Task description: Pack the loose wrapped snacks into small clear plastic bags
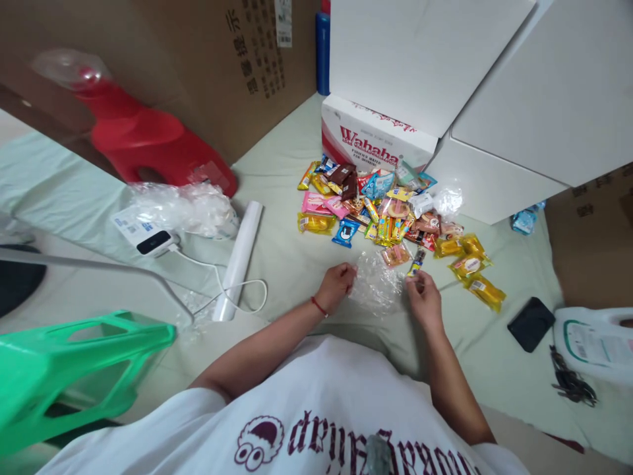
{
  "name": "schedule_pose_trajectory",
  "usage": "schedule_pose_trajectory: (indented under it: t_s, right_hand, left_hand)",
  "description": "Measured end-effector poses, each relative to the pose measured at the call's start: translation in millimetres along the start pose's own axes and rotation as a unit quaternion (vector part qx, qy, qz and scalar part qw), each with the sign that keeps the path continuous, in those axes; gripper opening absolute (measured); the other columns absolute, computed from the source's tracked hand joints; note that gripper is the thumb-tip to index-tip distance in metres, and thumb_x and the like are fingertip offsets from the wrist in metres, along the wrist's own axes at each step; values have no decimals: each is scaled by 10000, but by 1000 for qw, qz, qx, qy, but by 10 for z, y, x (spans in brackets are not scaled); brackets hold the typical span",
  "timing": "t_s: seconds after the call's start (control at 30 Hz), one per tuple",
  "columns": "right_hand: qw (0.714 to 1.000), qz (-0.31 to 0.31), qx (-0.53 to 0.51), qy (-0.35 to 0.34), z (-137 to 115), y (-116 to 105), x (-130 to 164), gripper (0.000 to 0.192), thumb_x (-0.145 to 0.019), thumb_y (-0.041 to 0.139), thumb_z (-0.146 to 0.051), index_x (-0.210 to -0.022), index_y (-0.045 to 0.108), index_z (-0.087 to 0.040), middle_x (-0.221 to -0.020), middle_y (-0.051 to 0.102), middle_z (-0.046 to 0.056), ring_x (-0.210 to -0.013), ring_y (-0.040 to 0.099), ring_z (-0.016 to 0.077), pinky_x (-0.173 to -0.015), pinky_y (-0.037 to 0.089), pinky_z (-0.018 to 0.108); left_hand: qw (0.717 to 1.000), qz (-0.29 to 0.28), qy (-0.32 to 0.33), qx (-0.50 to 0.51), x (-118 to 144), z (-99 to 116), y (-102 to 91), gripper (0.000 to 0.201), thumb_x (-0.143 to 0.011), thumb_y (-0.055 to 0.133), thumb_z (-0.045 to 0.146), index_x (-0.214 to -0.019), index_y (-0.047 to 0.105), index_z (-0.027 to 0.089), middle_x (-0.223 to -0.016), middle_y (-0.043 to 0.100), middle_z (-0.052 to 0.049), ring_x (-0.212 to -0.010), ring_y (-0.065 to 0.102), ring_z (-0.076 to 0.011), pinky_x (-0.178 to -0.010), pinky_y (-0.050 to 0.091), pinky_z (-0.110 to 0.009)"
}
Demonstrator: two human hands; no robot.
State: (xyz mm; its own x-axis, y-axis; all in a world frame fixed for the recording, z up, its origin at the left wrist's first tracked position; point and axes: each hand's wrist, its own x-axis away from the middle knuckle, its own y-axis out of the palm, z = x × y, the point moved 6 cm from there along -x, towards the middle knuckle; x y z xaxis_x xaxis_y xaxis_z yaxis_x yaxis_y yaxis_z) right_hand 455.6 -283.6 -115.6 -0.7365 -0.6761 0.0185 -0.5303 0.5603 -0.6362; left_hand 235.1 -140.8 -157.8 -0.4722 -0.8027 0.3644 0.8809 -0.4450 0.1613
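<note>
Both hands, left hand (336,285) and right hand (422,298), pinch a crinkly clear plastic bag (378,285) (glossy snack packets (386,211) beyond).

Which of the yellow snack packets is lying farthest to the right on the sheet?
The yellow packet at the lower right end of the snack pile, nearest the black pouch. The other yellow ones lie farther left, closer to the pile.

"Wahaha" in red — on the white carton (376,135) behind the snacks

Head-worn camera, looking steeply down, close
</note>
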Motion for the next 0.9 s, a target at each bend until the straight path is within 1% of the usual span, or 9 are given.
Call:
schedule_pose_trajectory:
  t_s: [0.07, 0.17, 0.23, 0.3, 0.4, 0.47, 0.53, 0.7, 0.9]
  right_hand:
    - [998, -54, 7, 28, 64, 166, -32, 596, -769, 677, -640, -1094, 730, -144, -822, 718, 57, -703, 609, 206, -733, 485, 337]
    - [995, -86, -25, 32, 14, 320, -8, 463, -777, 649, -615, -870, 747, -172, -715, 695, 36, -668, 584, 195, -685, 446, 310]
    - [995, -72, -63, 34, -43, 345, 15, 422, -787, 645, -585, -844, 738, -178, -712, 690, 26, -662, 574, 184, -666, 432, 295]
    - [993, -59, -94, 39, -74, 339, 30, 403, -779, 663, -567, -852, 731, -176, -707, 680, 16, -648, 557, 172, -646, 419, 284]
    - [991, -49, -118, 47, -55, 302, 32, 400, -773, 677, -562, -857, 723, -173, -693, 658, 4, -626, 526, 157, -621, 402, 275]
    - [990, -47, -122, 53, -11, 268, 31, 403, -766, 681, -564, -855, 717, -173, -686, 646, -2, -619, 507, 150, -616, 390, 274]
    - [988, -47, -132, 62, 40, 238, 35, 415, -749, 696, -572, -845, 712, -169, -678, 633, -6, -611, 489, 142, -610, 377, 274]
    - [963, -74, -230, 116, 105, 239, 86, 455, -675, 794, -583, -821, 685, -167, -620, 563, -41, -540, 392, 96, -518, 299, 246]
    - [905, -138, -363, 171, 17, 294, 152, 448, -621, 879, -522, -825, 660, -188, -635, 537, -57, -469, 304, 54, -430, 171, 213]
  left_hand:
    - [993, 67, 47, -83, 66, 109, -119, 279, -785, 717, 368, -957, 599, 184, -648, 482, 66, -579, 456, -122, -591, 373, -259]
    - [947, 158, 181, -212, 288, 408, -201, 255, -822, 666, 241, -1061, 587, 199, -804, 542, 23, -701, 522, -143, -702, 445, -283]
    - [907, 116, 262, -310, 440, 553, -59, 131, -911, 613, 284, -1019, 611, 210, -900, 592, -23, -805, 569, -171, -780, 476, -314]
    - [854, 39, 299, -424, 540, 559, 155, 228, -926, 655, 417, -1022, 640, 211, -1003, 638, -74, -946, 599, -226, -854, 489, -362]
    - [777, -51, 275, -564, 543, 353, 377, 381, -859, 750, 514, -1048, 672, 192, -1122, 663, -136, -1085, 587, -307, -894, 489, -429]
    - [758, -94, 254, -594, 483, 191, 420, 241, -911, 712, 415, -992, 695, 189, -1102, 683, -136, -1097, 592, -309, -891, 482, -436]
    - [784, -110, 247, -558, 412, 102, 382, 138, -958, 645, 310, -925, 708, 191, -1019, 704, -112, -1045, 613, -276, -878, 476, -413]
    - [922, -97, 233, -294, 294, 156, 115, 145, -913, 671, 293, -824, 727, 194, -815, 692, -46, -823, 610, -183, -804, 466, -320]
    - [992, -38, 102, -71, 222, 175, -90, 206, -784, 766, 380, -749, 733, 180, -766, 661, -13, -719, 554, -137, -707, 415, -264]
